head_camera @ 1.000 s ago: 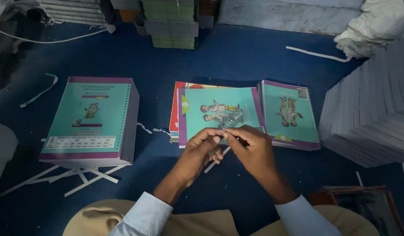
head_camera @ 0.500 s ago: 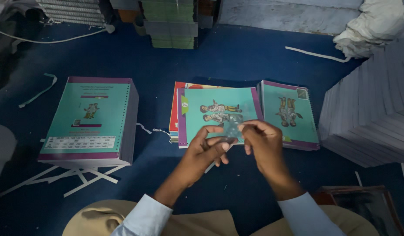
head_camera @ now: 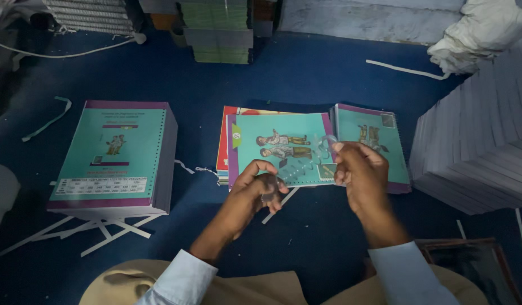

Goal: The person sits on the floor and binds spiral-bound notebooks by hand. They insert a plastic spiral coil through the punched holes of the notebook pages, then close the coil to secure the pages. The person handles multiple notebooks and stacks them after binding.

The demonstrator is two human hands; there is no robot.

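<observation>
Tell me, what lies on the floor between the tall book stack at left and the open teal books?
In the head view, mostly bare blue floor separates the tall stack from the teal books. Only a thin white strip lies there.

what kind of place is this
Probably a small book bindery or print workshop, with the work done on the floor. A tall stack of booklets sits on the blue carpet, bare page stacks stand at the side, and both hands stretch a clear binding coil.

Both hands, left hand (head_camera: 260, 189) and right hand (head_camera: 360, 172), stretch a clear coil (head_camera: 306, 161) above teal booklets (head_camera: 281, 148).
</observation>
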